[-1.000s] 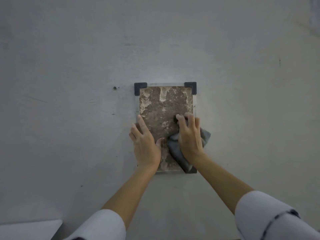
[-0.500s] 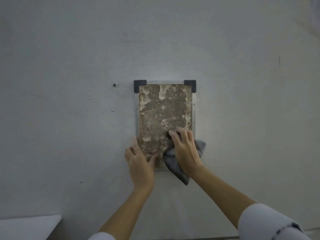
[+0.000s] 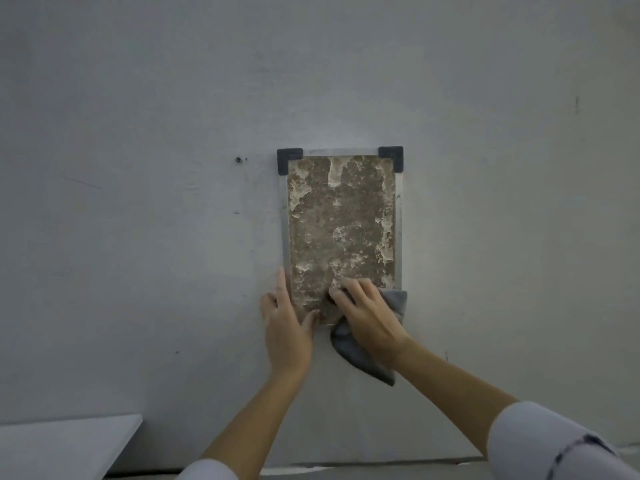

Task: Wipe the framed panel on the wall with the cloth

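A framed panel (image 3: 341, 216) hangs on the grey wall, with a mottled brown surface, a thin silver rim and black corner caps at the top. My right hand (image 3: 369, 320) presses a grey cloth (image 3: 353, 351) against the panel's bottom right part; the cloth hangs down below the frame. My left hand (image 3: 285, 327) lies flat at the panel's bottom left corner, fingers on the wall beside the frame and thumb on the panel. The two bottom corners are hidden by my hands and the cloth.
The wall (image 3: 138, 237) is plain grey with a small dark hole (image 3: 238, 159) left of the frame's top. A white flat surface (image 3: 62, 445) shows at the bottom left corner.
Both hands have slid downward along the panel, from its middle to its bottom edge, and the cloth went down with the right hand. More of the panel's surface now shows.
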A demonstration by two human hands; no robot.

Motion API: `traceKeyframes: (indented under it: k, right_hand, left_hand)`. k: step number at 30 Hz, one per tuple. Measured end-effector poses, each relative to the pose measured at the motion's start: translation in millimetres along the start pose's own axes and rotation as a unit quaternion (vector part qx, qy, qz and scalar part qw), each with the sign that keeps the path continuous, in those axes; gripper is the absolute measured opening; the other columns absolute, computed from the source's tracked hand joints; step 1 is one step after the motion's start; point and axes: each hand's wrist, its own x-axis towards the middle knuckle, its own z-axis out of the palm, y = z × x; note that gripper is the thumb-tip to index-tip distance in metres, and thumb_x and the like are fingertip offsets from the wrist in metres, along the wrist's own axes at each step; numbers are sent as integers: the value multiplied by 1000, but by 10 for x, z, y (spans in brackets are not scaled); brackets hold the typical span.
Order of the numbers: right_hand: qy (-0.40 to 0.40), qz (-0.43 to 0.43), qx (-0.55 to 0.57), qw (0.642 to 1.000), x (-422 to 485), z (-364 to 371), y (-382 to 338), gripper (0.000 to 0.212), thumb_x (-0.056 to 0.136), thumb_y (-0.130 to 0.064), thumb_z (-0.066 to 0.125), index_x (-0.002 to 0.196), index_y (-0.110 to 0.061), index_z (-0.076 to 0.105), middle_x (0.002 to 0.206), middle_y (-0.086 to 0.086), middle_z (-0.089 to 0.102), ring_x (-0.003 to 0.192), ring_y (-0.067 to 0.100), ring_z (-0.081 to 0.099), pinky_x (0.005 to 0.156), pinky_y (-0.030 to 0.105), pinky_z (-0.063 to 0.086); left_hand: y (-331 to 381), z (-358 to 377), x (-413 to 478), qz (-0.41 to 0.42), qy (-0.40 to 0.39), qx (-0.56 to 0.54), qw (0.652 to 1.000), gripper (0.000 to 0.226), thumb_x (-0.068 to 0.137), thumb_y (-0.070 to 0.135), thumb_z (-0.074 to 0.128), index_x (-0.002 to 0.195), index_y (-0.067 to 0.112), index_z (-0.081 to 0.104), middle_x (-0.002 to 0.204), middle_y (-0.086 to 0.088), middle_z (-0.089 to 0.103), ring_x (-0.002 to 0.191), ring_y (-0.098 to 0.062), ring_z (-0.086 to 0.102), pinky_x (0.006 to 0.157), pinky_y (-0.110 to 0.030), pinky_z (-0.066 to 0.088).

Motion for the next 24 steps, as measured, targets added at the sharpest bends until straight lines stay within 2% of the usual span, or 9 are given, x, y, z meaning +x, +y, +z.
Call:
traceKeyframes:
  k: [3, 6, 8, 11, 15, 18, 20, 24]
  right_hand:
    - [62, 93, 25, 993, 373, -128, 33, 44, 75, -4, 72, 114, -8, 53, 111, 8, 43, 95, 24, 42, 80, 34, 45]
    - [96, 127, 10, 987, 820, -166, 57, 43, 75, -3, 71, 114, -8, 53, 112, 11, 44, 95, 26, 41, 79, 38, 48]
    - [92, 109, -9, 990, 895, -107, 16, 46, 72, -2, 72, 113, -5, 54, 111, 12, 43, 95, 27, 40, 78, 41, 50]
    - [29, 18, -35, 999, 608, 42, -77, 54, 70, -12, 77, 117, -5, 52, 113, 13, 48, 98, 27, 42, 84, 40, 51]
    - [-34, -60, -47, 997, 212, 114, -125, 41, 76, -9, 69, 115, -2, 56, 107, 14, 56, 94, 27, 44, 86, 39, 49]
    - [-23, -50, -2, 998, 239, 40, -143, 31, 79, -9, 62, 109, -2, 58, 104, 14, 56, 90, 26, 45, 82, 37, 47]
    - [19, -12, 21, 1000, 417, -25, -153, 30, 81, -11, 62, 109, -1, 58, 104, 15, 54, 91, 26, 44, 82, 36, 43]
    - [80, 49, -3, 996, 856, -32, -157, 28, 81, -5, 65, 108, 1, 58, 104, 17, 55, 92, 28, 42, 80, 38, 44]
  left_hand:
    - [1, -2, -17, -7, -8, -23, 1000, 99, 74, 11, 79, 151, 19, 18, 117, -8, 43, 102, -25, 53, 80, -30, 49]
    - [5, 1, -3, -16, -9, -33, 999, 100, 72, 12, 81, 151, 20, 20, 118, -5, 43, 104, -24, 53, 81, -34, 53]
    - [-9, -9, 18, -15, -10, -31, 999, 97, 74, 11, 80, 150, 19, 20, 119, -6, 43, 105, -24, 54, 82, -33, 52]
    - [-40, -41, 67, -4, -14, -15, 1000, 86, 81, 11, 71, 151, 18, 20, 120, -9, 44, 105, -27, 53, 80, -29, 48]
    - [-60, -62, 89, 5, -29, -8, 1000, 90, 82, 11, 72, 151, 22, 16, 113, -9, 47, 96, -25, 54, 80, -33, 51]
    - [-112, -83, 61, 16, -40, -11, 999, 91, 81, 10, 73, 152, 22, 17, 114, -10, 48, 97, -24, 55, 81, -31, 51]
    - [-151, -91, 46, 20, -40, -25, 999, 90, 80, 8, 73, 151, 20, 20, 114, -9, 48, 99, -24, 56, 83, -35, 53]
    - [-158, -78, 52, 8, -48, -59, 997, 91, 80, 1, 69, 151, 27, 18, 110, -4, 45, 96, -21, 56, 78, -38, 57]
